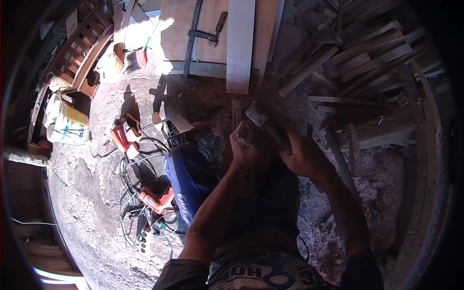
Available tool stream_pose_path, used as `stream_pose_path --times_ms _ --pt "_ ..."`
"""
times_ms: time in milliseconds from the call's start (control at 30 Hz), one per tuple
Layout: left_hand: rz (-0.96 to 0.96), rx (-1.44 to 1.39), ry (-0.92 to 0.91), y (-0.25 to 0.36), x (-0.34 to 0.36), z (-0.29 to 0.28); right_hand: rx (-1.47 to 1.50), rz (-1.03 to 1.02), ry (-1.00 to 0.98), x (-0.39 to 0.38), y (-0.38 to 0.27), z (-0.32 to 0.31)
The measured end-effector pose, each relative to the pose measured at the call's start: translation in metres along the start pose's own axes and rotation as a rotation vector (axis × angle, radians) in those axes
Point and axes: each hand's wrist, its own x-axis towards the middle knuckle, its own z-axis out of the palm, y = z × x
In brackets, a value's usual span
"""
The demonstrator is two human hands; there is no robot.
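Below my chest, in deep shade, my left hand (241, 147) is closed around an upright round-ended handle (245, 134); its lower part is hidden. My right hand (305, 153) grips a hammer, whose blocky grey head (256, 115) hangs just beyond the left fist, a little apart from it. Right behind the left hand shows a narrow pale wooden piece (236, 110) with a dark slot along it. My legs in blue trousers (186, 179) are bent on either side of the work.
On the left floor lie a red power tool (125, 137), a red drill (155, 199) and tangled cables. A white bucket (67, 121) stands farther left. Boards with a bar clamp (205, 35) lie ahead; a long plank (240, 48) points toward me. Scrap wood (367, 58) heaps at right.
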Motion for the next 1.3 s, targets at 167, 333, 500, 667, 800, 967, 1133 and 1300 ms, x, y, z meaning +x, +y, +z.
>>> stream_pose_path --times_ms 167,333,500,667,800,967,1133,1300 --pt "-0.309 0.179 0.009 -0.082 0.109 0.001 0.38 0.223 0.053 -0.032 -0.017 0.001" --pt "-0.643 0.243 0.067 -0.135 0.142 0.012 0.46 0.288 0.148 -0.068 0.025 0.046" --pt "-0.844 -0.459 -0.418 -0.106 0.152 0.004 0.674 0.528 0.079 -0.105 0.042 0.052" --pt "-0.187 -0.067 -0.707 0.019 0.106 0.015 0.562 0.336 0.204 -0.155 0.093 0.096" --pt "-0.042 0.12 -0.24 0.061 0.082 0.001 0.865 0.568 0.106 -0.146 0.06 0.081" --pt "0.064 0.062 -0.054 0.023 0.079 0.0 0.855 0.509 0.099 -0.148 0.062 0.091" --pt "0.031 0.052 -0.015 0.005 0.092 -0.006 0.811 0.487 0.094 -0.145 0.065 0.099" --pt "0.03 -0.002 -0.01 0.002 0.092 -0.005 0.814 0.529 0.041 -0.137 0.051 0.095"
